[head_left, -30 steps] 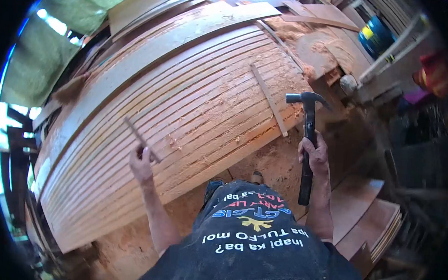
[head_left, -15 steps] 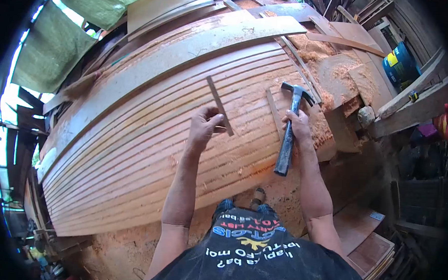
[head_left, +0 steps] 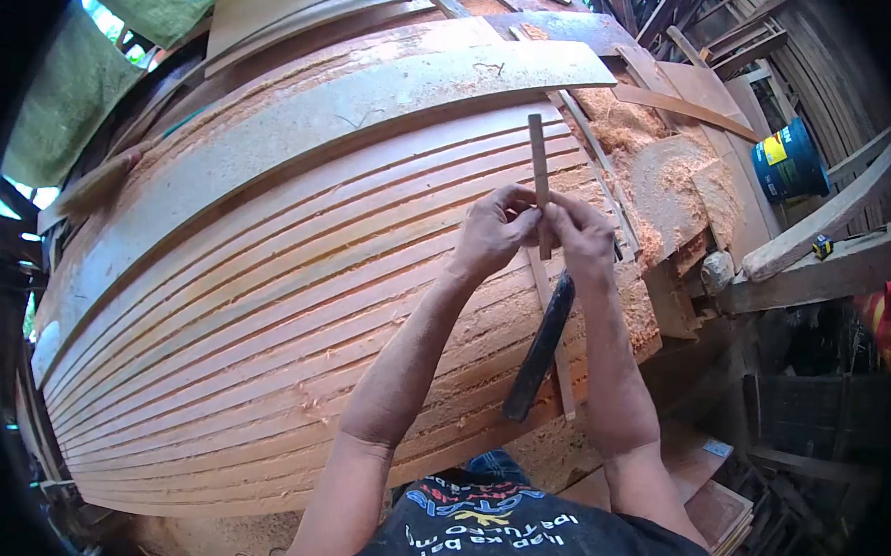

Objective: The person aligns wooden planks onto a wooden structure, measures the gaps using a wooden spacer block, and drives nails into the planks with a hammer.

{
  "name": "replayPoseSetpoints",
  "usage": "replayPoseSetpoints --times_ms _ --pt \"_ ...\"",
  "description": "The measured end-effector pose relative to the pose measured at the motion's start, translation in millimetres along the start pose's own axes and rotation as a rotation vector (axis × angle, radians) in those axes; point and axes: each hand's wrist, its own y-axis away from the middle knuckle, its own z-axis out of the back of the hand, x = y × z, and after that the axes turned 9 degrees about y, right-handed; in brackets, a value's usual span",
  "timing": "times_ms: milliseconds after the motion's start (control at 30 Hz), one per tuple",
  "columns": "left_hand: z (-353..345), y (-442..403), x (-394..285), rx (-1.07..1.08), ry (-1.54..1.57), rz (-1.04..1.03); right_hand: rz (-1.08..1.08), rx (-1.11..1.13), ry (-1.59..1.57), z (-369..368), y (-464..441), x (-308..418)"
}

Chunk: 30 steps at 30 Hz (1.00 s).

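Observation:
A short thin wooden strip (head_left: 538, 163) stands out above the grooved board, pinched in the closed fingers of my left hand (head_left: 494, 228). My right hand (head_left: 584, 239) meets it from the other side, its fingers closed at the same strip. The hammer (head_left: 541, 352) hangs beneath my right hand with its black handle showing; its head is hidden by the hand. Under both hands lies a wide wooden board (head_left: 295, 301) with many long grooves and sawdust. A second narrow strip (head_left: 564, 373) lies across the grooves beside the hammer handle.
A long pale plank (head_left: 323, 124) lies along the far side of the board. Sawdust (head_left: 679, 174) heaps at the right. Beyond it are a dark blue bucket (head_left: 789, 164) and a wooden beam (head_left: 834, 270). A brush (head_left: 102, 184) lies at the left.
My left hand has carried the strip rightward across the board. My right hand has moved up to meet it and now touches the strip, with the hammer handle still hanging below.

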Motion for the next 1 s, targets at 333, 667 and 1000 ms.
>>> replayPoseSetpoints --times_ms 333,667,1000 --pt "24.8 -47.8 31.6 -0.019 -0.667 -0.344 -0.065 -0.19 0.631 48.5 -155.4 -42.3" --pt "25.7 -46.1 41.9 -0.001 -0.767 -0.387 -0.076 -0.162 0.779 26.2 -199.6 -69.6" --pt "25.6 -47.4 41.2 -0.053 -0.752 -0.416 0.039 -0.185 0.607 31.7 -200.3 -93.3"
